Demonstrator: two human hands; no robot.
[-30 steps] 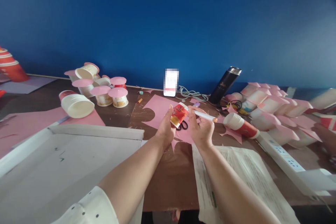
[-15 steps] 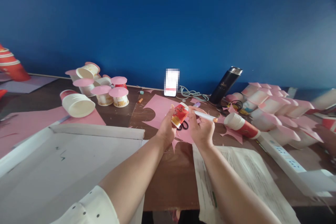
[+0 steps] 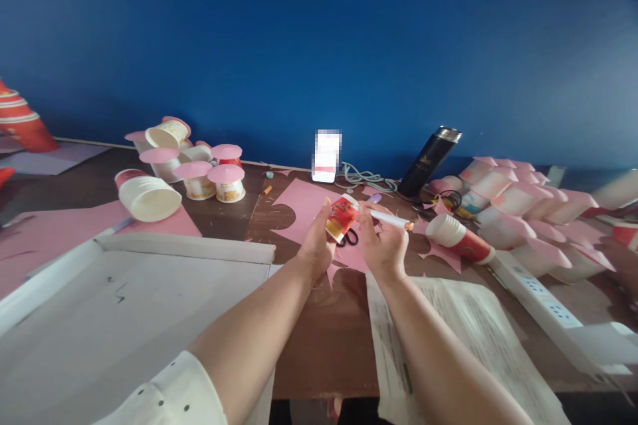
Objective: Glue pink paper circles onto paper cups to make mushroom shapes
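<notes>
A small red paper cup (image 3: 341, 218) with a white rim lies sideways in my left hand (image 3: 318, 239), whose fingers are wrapped round its left side. Against the cup's right end is my right hand (image 3: 383, 242), closed on a white stick-like tube (image 3: 391, 219) that points to the right and has an orange tip. Behind and below the cup, black scissors handles (image 3: 351, 238) show on cut pink paper (image 3: 299, 202). The hands hide part of the scissors.
Several cups with pink discs (image 3: 226, 174) stand at the left, beside a stack of paper cups (image 3: 149, 198). A phone (image 3: 326, 158) leans on the wall. At the right are a black flask (image 3: 428, 163), more cups (image 3: 458, 238) and a power strip (image 3: 541, 292). An open white box (image 3: 184, 249) lies front left.
</notes>
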